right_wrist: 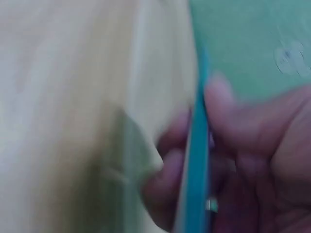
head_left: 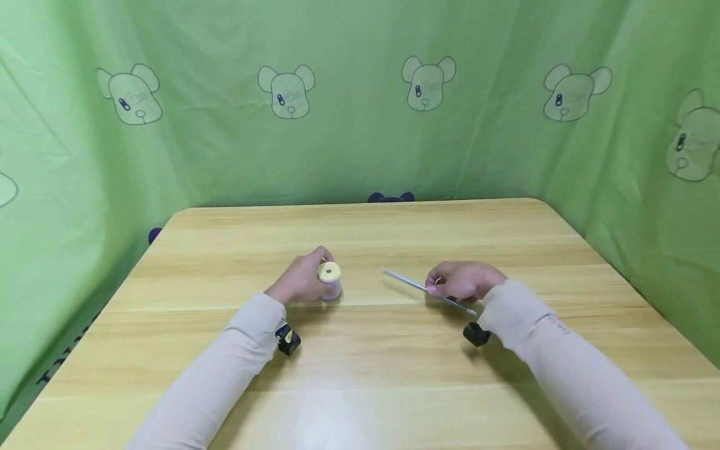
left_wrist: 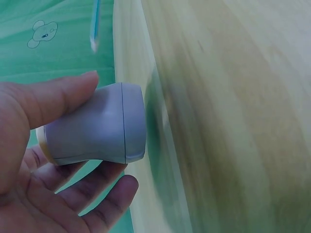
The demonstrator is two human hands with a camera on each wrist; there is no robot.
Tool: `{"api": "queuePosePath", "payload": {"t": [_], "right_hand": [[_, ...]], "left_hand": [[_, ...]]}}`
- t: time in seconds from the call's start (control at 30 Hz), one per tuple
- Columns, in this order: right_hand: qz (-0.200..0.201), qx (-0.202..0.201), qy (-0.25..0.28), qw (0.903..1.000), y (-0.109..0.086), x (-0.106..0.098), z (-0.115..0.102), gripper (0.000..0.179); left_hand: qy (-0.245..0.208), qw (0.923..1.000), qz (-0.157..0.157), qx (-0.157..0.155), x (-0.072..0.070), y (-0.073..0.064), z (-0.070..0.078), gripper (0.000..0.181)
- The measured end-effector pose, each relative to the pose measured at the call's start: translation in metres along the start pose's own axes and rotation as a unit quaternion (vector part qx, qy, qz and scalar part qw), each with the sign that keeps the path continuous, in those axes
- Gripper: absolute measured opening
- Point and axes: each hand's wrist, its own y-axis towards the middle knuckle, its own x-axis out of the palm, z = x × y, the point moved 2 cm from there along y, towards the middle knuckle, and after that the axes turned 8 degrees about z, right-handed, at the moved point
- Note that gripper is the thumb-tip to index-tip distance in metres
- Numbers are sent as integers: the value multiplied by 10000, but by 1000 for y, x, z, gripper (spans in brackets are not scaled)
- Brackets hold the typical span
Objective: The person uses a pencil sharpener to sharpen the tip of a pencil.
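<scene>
My left hand (head_left: 300, 279) grips a small pencil sharpener (head_left: 329, 272), its yellow top with a dark hole facing up. In the left wrist view the pale lavender body of the sharpener (left_wrist: 99, 124) lies between thumb and fingers, its base close over the tabletop and its shadow beside it. My right hand (head_left: 467, 279) pinches a light blue pencil (head_left: 404, 279) near its middle between thumb and fingers. The pencil slants above the table, one end pointing left towards the sharpener. Its pale tip (left_wrist: 94, 44) hangs apart from the sharpener. The right wrist view is blurred.
Both hands are over a light wood-grain table (head_left: 360, 369) with rounded far corners. A green curtain (head_left: 349, 150) with bear-head drawings hangs behind it and along both sides. Small black devices sit at the left wrist (head_left: 288, 339) and right wrist (head_left: 477, 334).
</scene>
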Motion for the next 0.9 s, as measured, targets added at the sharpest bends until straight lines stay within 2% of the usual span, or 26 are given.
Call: {"api": "queuePosePath", "payload": {"t": [0.03, 0.13, 0.2, 0.3, 0.37, 0.43, 0.57, 0.67, 0.77, 0.9], "right_hand": [[-289, -81, -41, 9995, -1, -3, 0, 15], [-951, -652, -299, 9929, -4, -9, 0, 16], [-1032, -888, -341, 9901, -5, -9, 0, 14], [-981, -1053, 212, 9894, -6, -4, 0, 13], [-811, -1239, 432, 9880, -5, 0, 0, 13], [-482, -1539, 416, 9860, -3, 2, -2, 13], [673, -2170, -133, 9738, 1, 1, -4, 11], [1337, -2264, -286, 9644, 5, -2, -4, 10], [1558, -2237, -250, 9618, 7, -3, -5, 10], [1607, -2242, -97, 9612, 7, -5, -7, 9]], "left_hand": [[0, 10000, -7, -2, 0, 0, 1, 52], [12, 10000, -4, -11, -1, 1, 2, 52], [33, 10000, -19, 16, -2, 1, 3, 52], [21, 10000, -18, 64, -3, 2, 4, 52], [-5, 10000, -10, 62, -3, 2, 5, 54], [-27, 10000, 0, 49, -5, 3, 6, 55], [-53, 10000, 33, 64, -7, 5, 8, 56], [-51, 9999, 66, 117, -8, 7, 9, 55], [-2, 9998, 66, 169, -8, 8, 11, 55], [82, 9995, 49, 286, -8, 9, 15, 54]]}}
